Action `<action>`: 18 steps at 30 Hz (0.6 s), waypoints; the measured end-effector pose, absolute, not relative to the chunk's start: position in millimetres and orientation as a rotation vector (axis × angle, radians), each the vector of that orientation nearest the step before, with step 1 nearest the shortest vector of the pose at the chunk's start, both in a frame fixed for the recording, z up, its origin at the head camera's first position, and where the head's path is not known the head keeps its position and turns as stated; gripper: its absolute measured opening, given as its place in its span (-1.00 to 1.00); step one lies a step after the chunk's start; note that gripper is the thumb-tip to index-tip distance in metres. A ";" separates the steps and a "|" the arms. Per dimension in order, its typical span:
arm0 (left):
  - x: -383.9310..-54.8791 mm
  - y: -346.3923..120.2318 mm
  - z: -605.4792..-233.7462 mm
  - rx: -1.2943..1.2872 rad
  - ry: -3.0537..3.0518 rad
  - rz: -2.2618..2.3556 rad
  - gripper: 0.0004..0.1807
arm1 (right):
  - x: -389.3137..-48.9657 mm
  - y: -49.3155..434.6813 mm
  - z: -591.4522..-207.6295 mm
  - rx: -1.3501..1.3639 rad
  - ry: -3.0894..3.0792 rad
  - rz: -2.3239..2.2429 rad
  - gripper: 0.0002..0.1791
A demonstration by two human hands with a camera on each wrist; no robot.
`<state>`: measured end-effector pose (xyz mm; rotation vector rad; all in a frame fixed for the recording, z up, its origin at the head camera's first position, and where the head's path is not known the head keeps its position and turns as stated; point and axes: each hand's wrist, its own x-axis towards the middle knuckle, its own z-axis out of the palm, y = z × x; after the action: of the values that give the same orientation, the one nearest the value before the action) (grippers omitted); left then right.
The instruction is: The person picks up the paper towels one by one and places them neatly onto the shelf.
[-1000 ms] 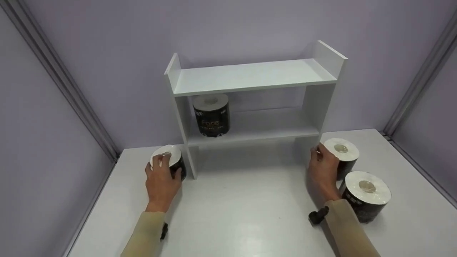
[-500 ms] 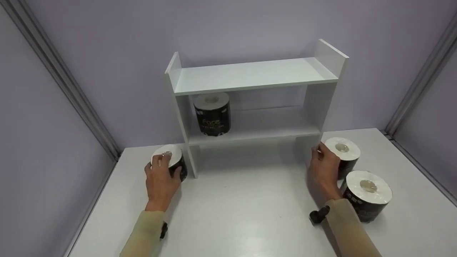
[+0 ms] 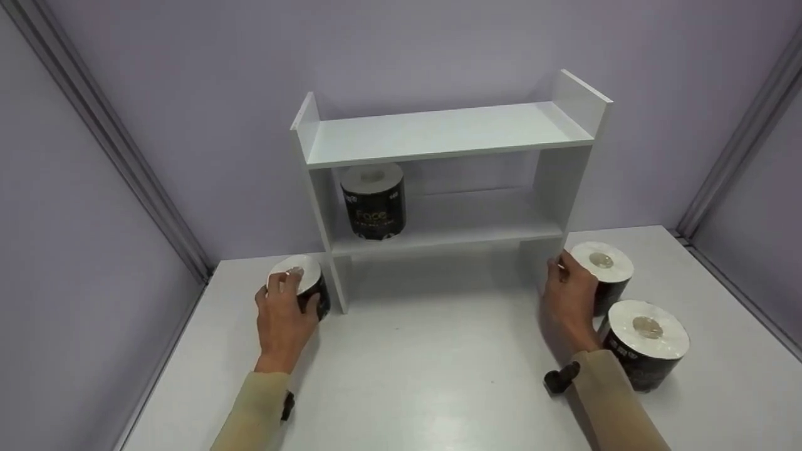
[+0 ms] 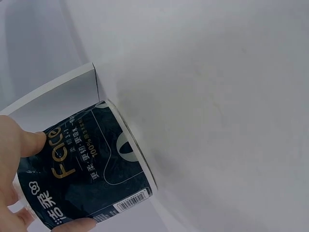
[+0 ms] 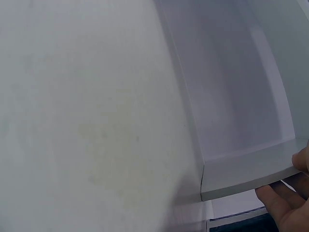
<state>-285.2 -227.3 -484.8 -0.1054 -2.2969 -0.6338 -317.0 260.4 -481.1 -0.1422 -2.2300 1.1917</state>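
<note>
My left hand (image 3: 282, 326) grips a toilet paper roll (image 3: 317, 294) standing on the table just left of the white shelf unit (image 3: 448, 134). Fingers lie over its white top, and the thumb is on its dark wrapper. The left wrist view shows gold "Face" lettering and a barcode on this roll (image 4: 91, 169). At the shelf unit's other end, my right hand (image 3: 570, 300) pinches the front edge of the side panel (image 5: 246, 181), thumb on the inner face and fingers on the outer. Another wrapped roll (image 3: 376, 210) stands on the middle shelf, at its left end.
Two more toilet paper rolls stand on the white table (image 3: 426, 376) at the right: a rear roll (image 3: 614, 263) beside my right hand and a front roll (image 3: 648, 344) next to my wrist. A pale wall (image 3: 438, 50) rises behind the shelf unit, with side walls left and right.
</note>
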 end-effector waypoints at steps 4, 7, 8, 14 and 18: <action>-285.6 -225.9 -485.2 -0.128 -2.287 -0.580 -0.45 | -316.2 261.1 -480.7 -0.134 -2.227 1.166 -0.81; -286.0 -224.6 -484.1 -0.123 -2.309 -0.557 -0.44 | -315.8 262.2 -480.2 -0.138 -2.220 1.148 -0.82; -285.8 -224.1 -483.8 -0.120 -2.316 -0.557 -0.44 | -315.6 262.6 -480.3 -0.140 -2.220 1.147 -0.81; -285.8 -221.7 -485.3 -0.100 -2.338 -0.591 -0.39 | -315.0 263.1 -481.4 -0.152 -2.228 1.158 -0.80; -285.6 -222.2 -487.6 -0.096 -2.340 -0.600 -0.36 | -314.9 261.4 -482.4 -0.159 -2.230 1.179 -0.80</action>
<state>-285.6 -222.2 -487.6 -0.0959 -2.3403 -0.5999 -314.9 261.4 -482.4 -0.1590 -2.2300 1.1795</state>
